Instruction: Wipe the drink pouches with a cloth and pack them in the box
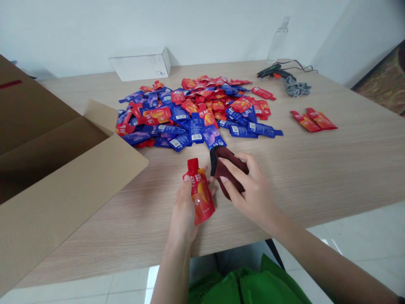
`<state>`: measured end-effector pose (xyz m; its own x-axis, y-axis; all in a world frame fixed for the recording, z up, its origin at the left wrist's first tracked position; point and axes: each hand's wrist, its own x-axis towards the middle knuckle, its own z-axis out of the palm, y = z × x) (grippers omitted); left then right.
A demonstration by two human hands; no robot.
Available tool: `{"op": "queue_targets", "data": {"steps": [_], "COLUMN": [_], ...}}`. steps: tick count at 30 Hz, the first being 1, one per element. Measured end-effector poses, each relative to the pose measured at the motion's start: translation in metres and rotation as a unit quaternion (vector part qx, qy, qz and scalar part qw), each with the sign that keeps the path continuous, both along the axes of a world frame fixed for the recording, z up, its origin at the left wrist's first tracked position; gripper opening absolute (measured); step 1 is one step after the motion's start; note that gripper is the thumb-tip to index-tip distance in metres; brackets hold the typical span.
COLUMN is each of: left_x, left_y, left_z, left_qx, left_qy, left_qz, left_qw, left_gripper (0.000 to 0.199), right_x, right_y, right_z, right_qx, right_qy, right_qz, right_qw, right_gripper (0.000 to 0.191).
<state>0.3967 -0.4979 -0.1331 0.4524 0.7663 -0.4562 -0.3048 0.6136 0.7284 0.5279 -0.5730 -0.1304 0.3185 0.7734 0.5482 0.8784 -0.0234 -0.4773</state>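
Note:
My left hand (184, 204) is closed around a red spouted pouch (203, 197) with orange fruit printed on it, held upright above the table. To its right, my right hand (253, 192) pinches a dark maroon cloth (232, 162) with a black band along one edge; its full shape is partly hidden by the fingers. Just beyond the cloth lies a blue pouch (212, 136), at the near edge of a heap of red and blue pouches (180, 116).
An open cardboard box (104, 169) stands at the left. Two red pouches (320, 119) lie to the right. Farther back are a glue gun (268, 71) with its cord, a grey cloth (297, 87), a clear bottle (278, 41) and a white box (142, 65).

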Motion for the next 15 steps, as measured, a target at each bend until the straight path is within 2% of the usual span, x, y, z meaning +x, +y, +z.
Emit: {"op": "queue_targets", "data": {"steps": [4,7,9,12,15], "left_x": [0.010,0.016,0.016,0.011,0.010], "left_y": [0.001,0.005,0.009,0.011,0.005], "left_z": [0.004,0.006,0.006,0.006,0.008], "left_qx": [-0.022,-0.045,-0.053,-0.061,-0.057], "left_qy": [-0.051,-0.076,-0.093,-0.129,-0.143], "left_qz": [0.003,0.046,0.051,0.017,0.016], "left_qw": [0.998,0.995,0.993,0.990,0.988], "left_gripper": [0.029,0.031,0.035,0.049,0.052], "right_x": [-0.010,-0.025,-0.033,-0.040,-0.038], "right_y": [0.013,0.016,0.007,-0.012,-0.017], "right_z": [0.010,0.007,0.002,-0.004,-0.002], "right_qx": [-0.040,-0.071,-0.083,-0.089,-0.087], "right_qy": [-0.033,-0.043,-0.039,-0.034,-0.021], "right_qz": [0.045,0.075,0.091,0.120,0.123], "right_qw": [0.998,0.994,0.992,0.988,0.988], "right_gripper": [0.043,0.042,0.041,0.040,0.036]}}
